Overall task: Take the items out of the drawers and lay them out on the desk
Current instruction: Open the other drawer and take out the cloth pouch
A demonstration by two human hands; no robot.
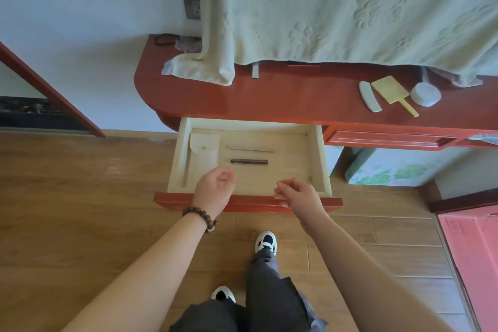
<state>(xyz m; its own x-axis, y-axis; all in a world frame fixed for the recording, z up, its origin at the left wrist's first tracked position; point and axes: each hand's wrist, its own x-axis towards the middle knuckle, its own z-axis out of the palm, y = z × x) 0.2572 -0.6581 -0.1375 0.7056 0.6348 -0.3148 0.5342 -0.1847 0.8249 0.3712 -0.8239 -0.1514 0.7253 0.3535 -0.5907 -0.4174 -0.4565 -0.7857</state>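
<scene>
The pale wooden drawer (320, 159) of the red desk (269, 97) is pulled out. Inside lie a cream pouch with a snap (203, 153) at the left, a thin pinkish stick (252, 149) and a dark brown bar (249, 161). My left hand (214, 188), with a bead bracelet on the wrist, hovers over the drawer's near left part, fingers loosely curled and holding nothing. My right hand (299, 197) hangs over the drawer's red front (175, 201), fingers apart and holding nothing. On the desk at the right lie a white comb (369, 96), a yellow hand mirror (390, 90) and a white round jar (425, 94).
A pale green towel (336, 8) hangs over the desk's back and drapes onto its left part. A shut red drawer (388, 140) is at the right, with a printed box (398, 167) beneath. A red box (474, 259) stands on the wooden floor at the right. My legs and shoes are below.
</scene>
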